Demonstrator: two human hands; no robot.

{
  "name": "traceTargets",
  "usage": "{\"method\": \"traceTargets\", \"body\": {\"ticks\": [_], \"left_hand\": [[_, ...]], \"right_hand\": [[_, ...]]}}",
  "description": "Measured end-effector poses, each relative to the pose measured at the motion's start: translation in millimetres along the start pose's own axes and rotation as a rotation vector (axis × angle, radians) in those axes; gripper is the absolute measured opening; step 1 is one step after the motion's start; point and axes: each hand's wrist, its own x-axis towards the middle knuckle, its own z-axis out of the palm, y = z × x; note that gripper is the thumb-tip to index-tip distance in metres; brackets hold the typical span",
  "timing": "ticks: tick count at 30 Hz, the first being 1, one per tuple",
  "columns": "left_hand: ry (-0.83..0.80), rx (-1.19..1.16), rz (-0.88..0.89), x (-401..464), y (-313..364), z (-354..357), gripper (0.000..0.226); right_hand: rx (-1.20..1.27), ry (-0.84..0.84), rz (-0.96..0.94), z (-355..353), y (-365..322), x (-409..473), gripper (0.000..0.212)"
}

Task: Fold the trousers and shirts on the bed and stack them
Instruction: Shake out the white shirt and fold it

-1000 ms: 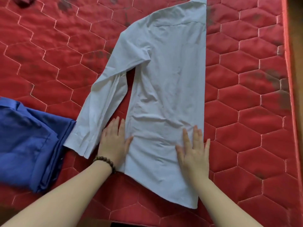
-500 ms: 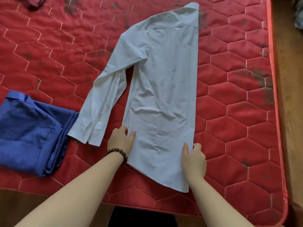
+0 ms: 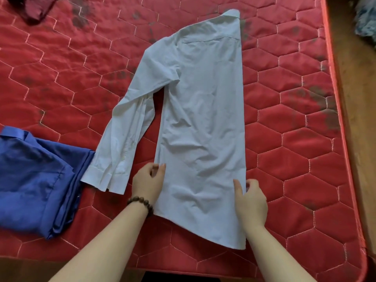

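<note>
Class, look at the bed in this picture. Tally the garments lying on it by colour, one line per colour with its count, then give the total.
White shirt: 1
Blue garment, folded at the left: 1
Dark red garment, only partly in view at the top left: 1
Total: 3

two shirts, two hands, one bracelet

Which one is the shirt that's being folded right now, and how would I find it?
Look at the red quilted mattress. In its middle lies the white shirt, folded lengthwise, one sleeve sticking out to the left. Unlike the blue garment beside it, both hands pinch its lower edges: left hand, right hand.
</note>
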Motion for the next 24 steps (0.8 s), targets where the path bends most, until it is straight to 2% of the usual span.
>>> {"method": "traceTargets", "body": {"ticks": [4, 8, 11, 13, 15, 18, 21, 24], "left_hand": [[-0.072, -0.125, 0.053, 58.7, 32.7, 3.7, 0.034], [-0.152, -0.051, 0.067, 103.2, 58.5, 8.1, 0.038], [-0.151, 0.023, 0.064, 119.2, 55.9, 2.9, 0.039], [-0.107, -0.017, 0.079, 120.8, 47.8, -0.9, 0.036], [-0.062, -0.071, 0.094, 117.0, 42.9, -1.9, 0.035], [-0.052, -0.071, 0.039, 110.7, 40.5, -3.6, 0.041], [-0.178, -0.189, -0.061, 99.4, 37.2, -11.4, 0.049], [-0.421, -0.169, -0.143, 72.8, 23.1, -19.2, 0.029]], "right_hand": [[0.122, 0.041, -0.072, 3.1, -32.0, 45.7, 0.037], [0.102, 0.045, -0.137, 13.0, -67.8, 81.0, 0.037], [0.088, -0.027, -0.134, 15.3, -77.4, 95.2, 0.02], [0.017, -0.003, -0.146, 12.9, -76.0, 98.4, 0.011], [-0.047, 0.035, -0.178, 10.7, -72.6, 98.1, 0.017], [-0.112, -0.004, -0.101, 6.3, -64.8, 96.3, 0.032], [-0.125, -0.012, -0.044, -4.7, -50.6, 86.2, 0.044], [-0.113, -0.095, 0.014, -7.7, -30.3, 54.9, 0.043]]}}
